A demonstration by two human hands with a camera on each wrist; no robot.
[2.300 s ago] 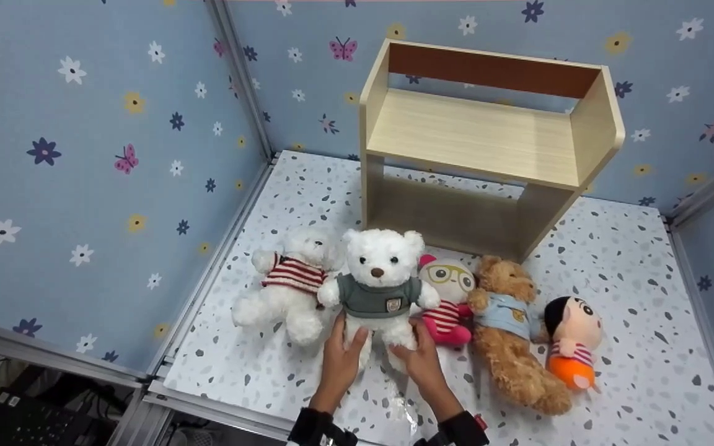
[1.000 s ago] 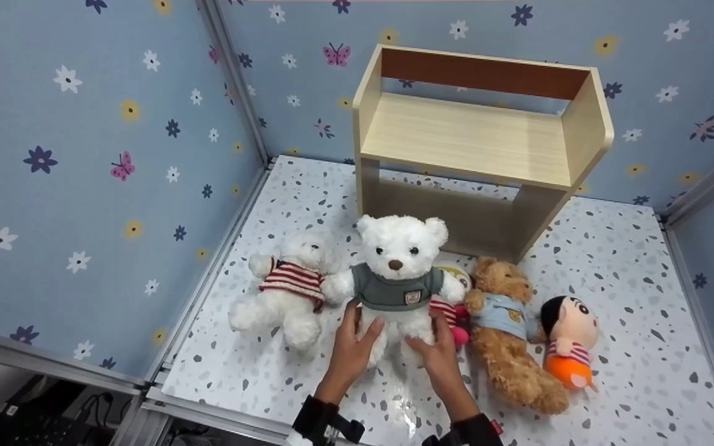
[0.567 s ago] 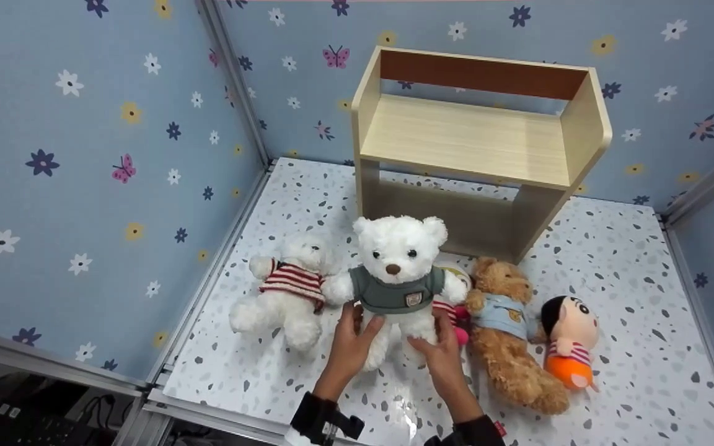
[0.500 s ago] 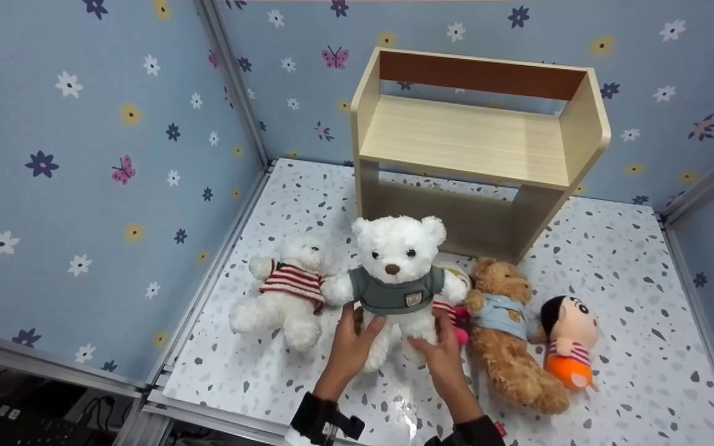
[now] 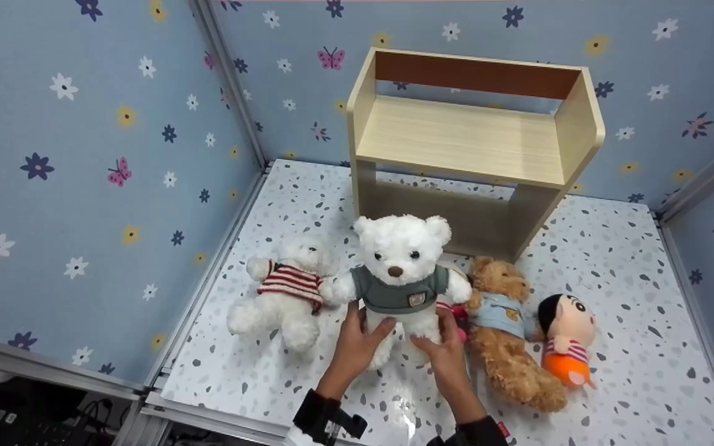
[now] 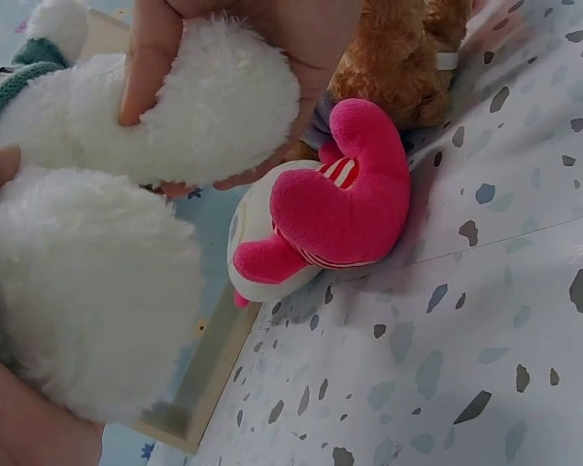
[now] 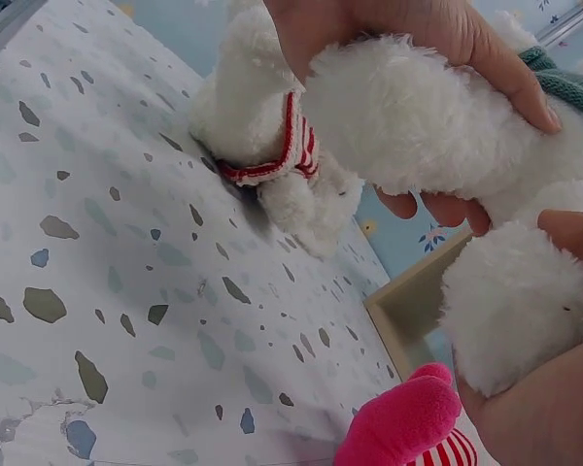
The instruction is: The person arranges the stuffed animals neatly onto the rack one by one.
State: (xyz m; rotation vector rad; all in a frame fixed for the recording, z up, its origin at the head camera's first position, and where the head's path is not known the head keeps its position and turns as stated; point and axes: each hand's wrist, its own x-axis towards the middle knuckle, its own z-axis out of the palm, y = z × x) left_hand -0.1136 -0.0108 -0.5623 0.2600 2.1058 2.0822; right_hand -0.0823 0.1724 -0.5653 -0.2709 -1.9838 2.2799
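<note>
A white teddy bear (image 5: 401, 248) in a dark green shirt with a badge faces me in the head view, held upright above the table. My left hand (image 5: 357, 347) grips one of its legs and my right hand (image 5: 447, 356) the other, thumbs lying across the front. Both wrist views show the furry legs and fingers wrapped about them. Behind the bear lies a pink doll (image 6: 369, 194) with a striped top, largely hidden in the head view.
Left of the hands lies a white bear (image 5: 289, 285) in a striped sweater. A brown bear (image 5: 506, 341) and a black-haired doll (image 5: 568, 347) lie to the right. A wooden two-tier shelf (image 5: 462, 136) stands behind, on the speckled table (image 5: 642, 347).
Both hands have carried the green-shirted bear a little rightward, so it now covers most of the pink doll. In the last half second it has barely moved.
</note>
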